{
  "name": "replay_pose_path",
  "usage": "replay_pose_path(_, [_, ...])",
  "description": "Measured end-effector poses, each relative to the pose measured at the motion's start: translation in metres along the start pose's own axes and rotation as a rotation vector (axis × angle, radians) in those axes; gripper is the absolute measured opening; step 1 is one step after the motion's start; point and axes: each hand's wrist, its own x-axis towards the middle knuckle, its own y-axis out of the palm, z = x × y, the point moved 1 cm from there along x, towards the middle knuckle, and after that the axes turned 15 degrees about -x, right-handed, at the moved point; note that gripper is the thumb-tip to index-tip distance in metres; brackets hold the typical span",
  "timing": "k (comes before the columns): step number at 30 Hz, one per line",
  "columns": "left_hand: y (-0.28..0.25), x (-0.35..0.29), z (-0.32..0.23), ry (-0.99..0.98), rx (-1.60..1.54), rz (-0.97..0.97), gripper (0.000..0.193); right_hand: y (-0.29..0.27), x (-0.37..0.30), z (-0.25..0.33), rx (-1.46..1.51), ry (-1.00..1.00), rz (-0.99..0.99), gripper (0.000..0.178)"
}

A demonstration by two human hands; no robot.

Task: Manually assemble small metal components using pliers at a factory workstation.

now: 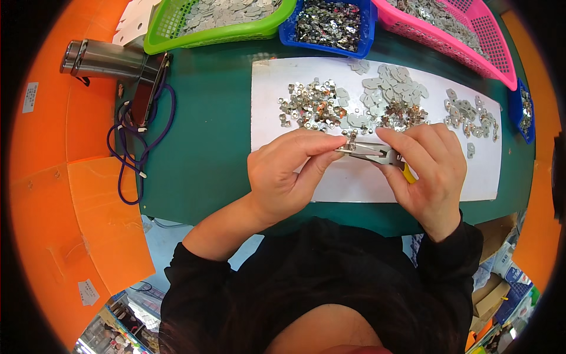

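Note:
My left hand (289,168) pinches a small silver metal part (349,143) between thumb and forefinger, just above a white sheet (354,183) on the green table. My right hand (427,168) grips small pliers (377,154) with yellow handles, and their jaws meet the part at its right side. Beyond my fingers lie piles of small metal pieces (312,106) and flat grey plates (389,88) on the sheet.
A green basket (177,26), a blue bin (365,35) and a pink basket (466,47) hold metal parts at the far edge. A metal cylinder (100,59) and a purple cable (127,153) lie at the left. Orange panels surround the table.

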Motion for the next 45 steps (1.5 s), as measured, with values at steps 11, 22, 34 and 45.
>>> replay_pose_path(11, [-0.003, 0.003, -0.005, -0.025, 0.064, 0.08, 0.013, 0.007, -0.005, -0.002, 0.146, 0.008, 0.125, 0.031])
replay_pose_path(22, [-0.004, 0.003, -0.003, 0.077, 0.05, 0.117, 0.012, -0.007, 0.005, -0.018, 0.932, 0.236, 0.893, 0.032])
replay_pose_path(34, [-0.004, 0.003, -0.004, 0.211, 0.141, 0.193, 0.01, 0.0, 0.01, -0.021, 1.133, 0.313, 1.124, 0.036])
replay_pose_path(45, [-0.004, 0.002, -0.005, 0.151, 0.144, 0.191, 0.009, 0.001, 0.014, -0.023, 1.165, 0.318, 1.136, 0.041])
